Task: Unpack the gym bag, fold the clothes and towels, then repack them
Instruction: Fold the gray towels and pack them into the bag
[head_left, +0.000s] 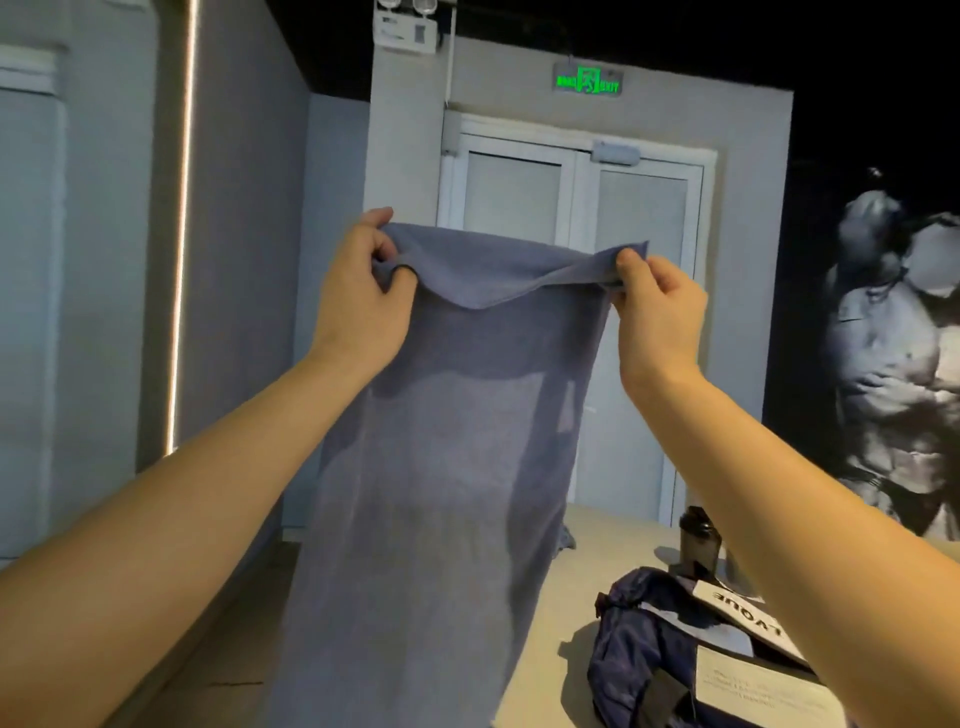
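step: folding | left hand (358, 291) and right hand (657, 306) each pinched a top corner of the towel (441, 467), held up left of the gym bag (675, 649) | next: likely bring corners together

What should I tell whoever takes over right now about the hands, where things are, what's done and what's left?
Left hand pinches one top corner of the grey-blue towel; right hand pinches the other.
The towel hangs full length, unfolded, in the air.
Gym bag lies on the beige surface, lower right, a dark bottle standing behind it.
Done: towel out of the bag.
Left: fold it, repack; the bag's contents are not visible.
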